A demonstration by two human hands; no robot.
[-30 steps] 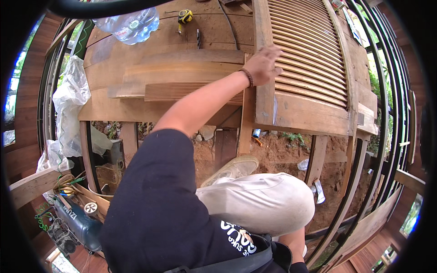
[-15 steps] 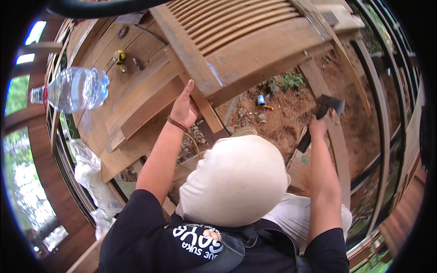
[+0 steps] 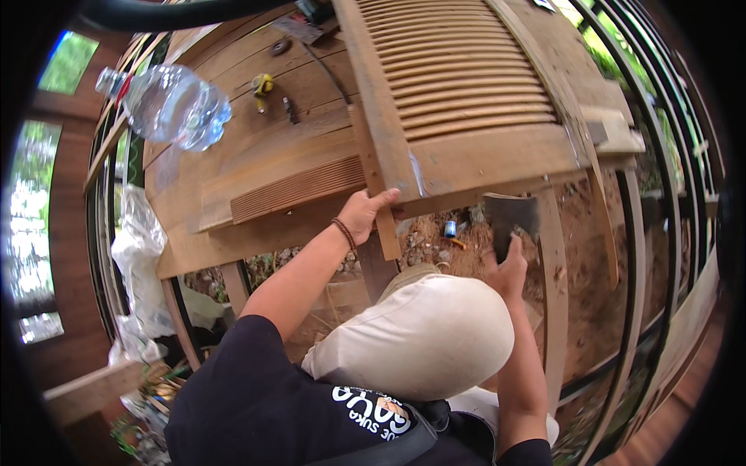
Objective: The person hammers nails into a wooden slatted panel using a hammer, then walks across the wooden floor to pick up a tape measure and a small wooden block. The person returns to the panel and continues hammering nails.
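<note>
My left hand (image 3: 364,217) is wrapped round a narrow wooden strip (image 3: 388,239) beside the lower left corner of a louvered wooden panel (image 3: 482,155). Its thumb lies across toward that corner; the fingers are partly hidden. In my right hand (image 3: 507,268) is a hatchet (image 3: 511,213), its broad dark head raised just below the panel's lower rail. Motion blurs the head a little, and the hand covers most of the handle. My bent knee (image 3: 427,334) is between my arms.
On the wooden bench (image 3: 225,171) lie a yellow tape measure (image 3: 262,84), a small dark bit (image 3: 290,110) and a ribbed wood piece (image 3: 295,189). A large clear bottle (image 3: 177,107) appears at left, near white plastic (image 3: 138,256). Metal bars (image 3: 649,233) stand at right; a blue can (image 3: 450,229) lies on the dirt.
My right hand has brought the hatchet leftward, closer to the panel's lower edge. My left hand's thumb has tipped over toward the panel corner. The whole view has shifted and turned.
</note>
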